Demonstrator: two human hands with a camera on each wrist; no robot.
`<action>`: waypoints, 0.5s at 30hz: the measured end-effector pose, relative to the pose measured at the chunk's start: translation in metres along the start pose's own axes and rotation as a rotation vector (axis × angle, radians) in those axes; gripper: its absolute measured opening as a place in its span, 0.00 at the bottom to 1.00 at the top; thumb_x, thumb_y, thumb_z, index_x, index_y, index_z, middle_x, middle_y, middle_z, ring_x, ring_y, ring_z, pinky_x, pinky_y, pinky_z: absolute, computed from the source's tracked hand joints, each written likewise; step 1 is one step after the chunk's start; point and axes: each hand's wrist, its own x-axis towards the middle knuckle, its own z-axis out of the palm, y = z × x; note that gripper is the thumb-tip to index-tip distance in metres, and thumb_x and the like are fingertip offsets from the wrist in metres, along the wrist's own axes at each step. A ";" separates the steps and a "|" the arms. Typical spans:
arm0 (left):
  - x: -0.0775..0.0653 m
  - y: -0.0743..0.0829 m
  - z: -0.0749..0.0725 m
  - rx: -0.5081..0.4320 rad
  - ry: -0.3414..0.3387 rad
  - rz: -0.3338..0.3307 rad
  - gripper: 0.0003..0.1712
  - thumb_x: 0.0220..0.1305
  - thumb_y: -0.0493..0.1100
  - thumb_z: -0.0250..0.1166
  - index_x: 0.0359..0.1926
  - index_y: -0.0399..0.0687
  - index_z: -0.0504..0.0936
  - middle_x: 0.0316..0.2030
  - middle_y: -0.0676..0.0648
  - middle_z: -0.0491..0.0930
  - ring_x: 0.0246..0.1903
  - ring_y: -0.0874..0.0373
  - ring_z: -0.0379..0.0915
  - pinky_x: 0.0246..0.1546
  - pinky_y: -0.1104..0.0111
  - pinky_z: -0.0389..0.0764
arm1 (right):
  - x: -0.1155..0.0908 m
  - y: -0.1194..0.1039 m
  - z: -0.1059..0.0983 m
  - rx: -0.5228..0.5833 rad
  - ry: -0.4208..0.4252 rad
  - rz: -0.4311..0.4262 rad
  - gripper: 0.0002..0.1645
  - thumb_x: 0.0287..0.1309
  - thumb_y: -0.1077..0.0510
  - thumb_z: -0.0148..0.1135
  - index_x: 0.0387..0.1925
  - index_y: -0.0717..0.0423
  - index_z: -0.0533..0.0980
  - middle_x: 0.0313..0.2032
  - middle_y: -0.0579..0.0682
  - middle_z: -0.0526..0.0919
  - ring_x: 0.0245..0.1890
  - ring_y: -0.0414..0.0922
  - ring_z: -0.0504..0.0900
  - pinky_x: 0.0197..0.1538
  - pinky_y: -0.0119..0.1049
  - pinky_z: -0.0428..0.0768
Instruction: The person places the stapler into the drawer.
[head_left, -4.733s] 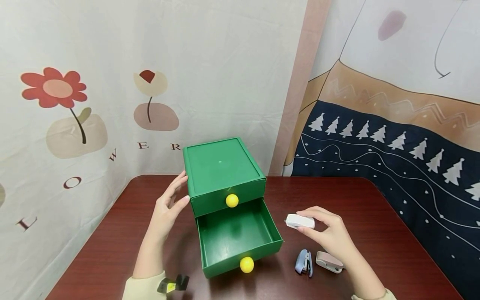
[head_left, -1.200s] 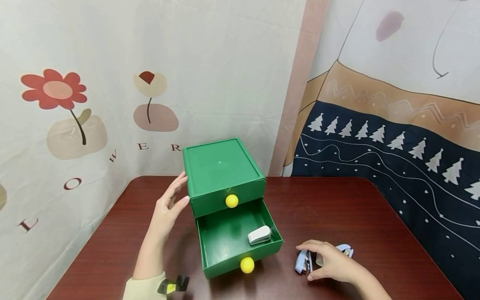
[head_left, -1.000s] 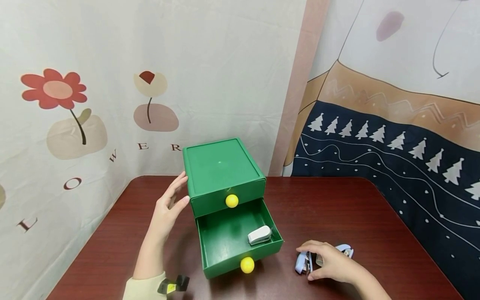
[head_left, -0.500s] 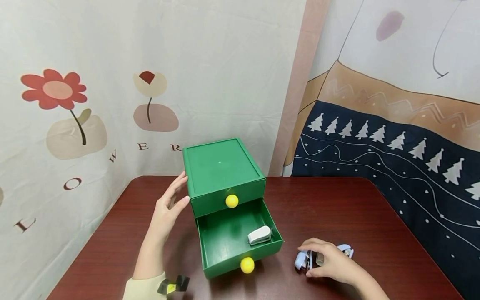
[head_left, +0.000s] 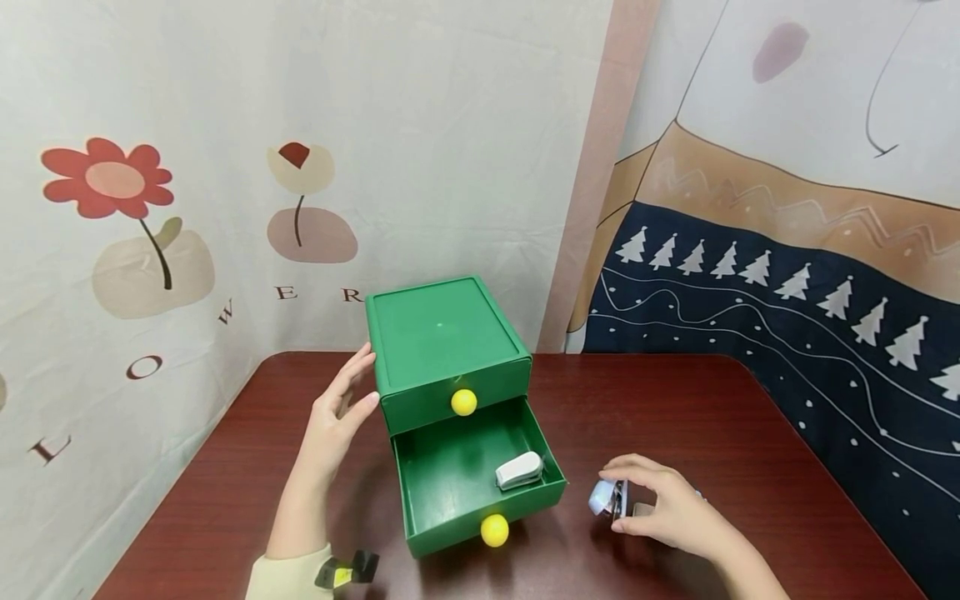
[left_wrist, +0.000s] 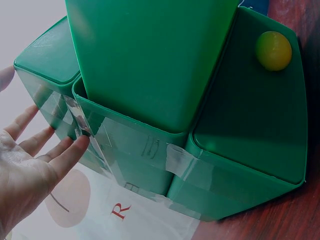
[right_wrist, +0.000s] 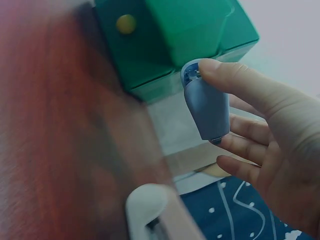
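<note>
Over the counter (head_left: 675,400): right grip (head_left: 675,510) is pinching blue stapler (right_wrist: 206,110), ideally keeping it steady.
Green cabinet (head_left: 442,337): left grip (head_left: 333,417), fingers apart, is touching its side.

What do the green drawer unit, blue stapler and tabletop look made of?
Green drawer unit: probably moulded plastic, its thin walls smooth and shiny.
Blue stapler: likely plastic shell, evenly coloured and satiny; glints inside suggest metal.
Tabletop: wood or laminate, polished, given streaked grain and sheen.

Reddish-brown table (head_left: 630,400), green drawer unit (head_left: 442,333) on it; apparently a pink stapler (right_wrist: 174,212), blurred
</note>
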 end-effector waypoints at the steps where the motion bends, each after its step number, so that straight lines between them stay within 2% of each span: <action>1: 0.000 0.000 0.000 -0.004 0.000 0.001 0.27 0.68 0.32 0.56 0.68 0.42 0.66 0.70 0.50 0.58 0.66 0.53 0.55 0.61 0.73 0.58 | 0.001 -0.003 -0.001 -0.020 0.012 -0.016 0.30 0.44 0.60 0.77 0.52 0.48 0.78 0.50 0.46 0.76 0.45 0.41 0.76 0.42 0.40 0.81; 8: 0.000 -0.001 -0.001 -0.007 0.002 0.007 0.27 0.69 0.32 0.55 0.68 0.42 0.66 0.71 0.50 0.58 0.66 0.55 0.55 0.60 0.75 0.59 | 0.014 -0.023 -0.008 -0.123 0.100 -0.125 0.33 0.40 0.59 0.79 0.52 0.44 0.78 0.50 0.42 0.77 0.46 0.39 0.76 0.46 0.29 0.76; 11: 0.000 -0.002 0.000 -0.010 -0.001 0.007 0.27 0.69 0.32 0.55 0.68 0.41 0.66 0.71 0.50 0.57 0.66 0.55 0.55 0.60 0.76 0.59 | 0.022 -0.032 -0.010 -0.131 0.113 -0.151 0.34 0.40 0.58 0.79 0.53 0.44 0.78 0.51 0.42 0.77 0.47 0.39 0.76 0.48 0.28 0.74; 15: 0.000 -0.001 0.000 -0.007 -0.004 0.002 0.27 0.69 0.32 0.55 0.68 0.42 0.66 0.71 0.50 0.57 0.66 0.55 0.55 0.59 0.76 0.59 | 0.032 -0.044 -0.012 -0.123 0.117 -0.141 0.34 0.41 0.57 0.79 0.53 0.43 0.78 0.52 0.42 0.77 0.49 0.40 0.76 0.49 0.30 0.75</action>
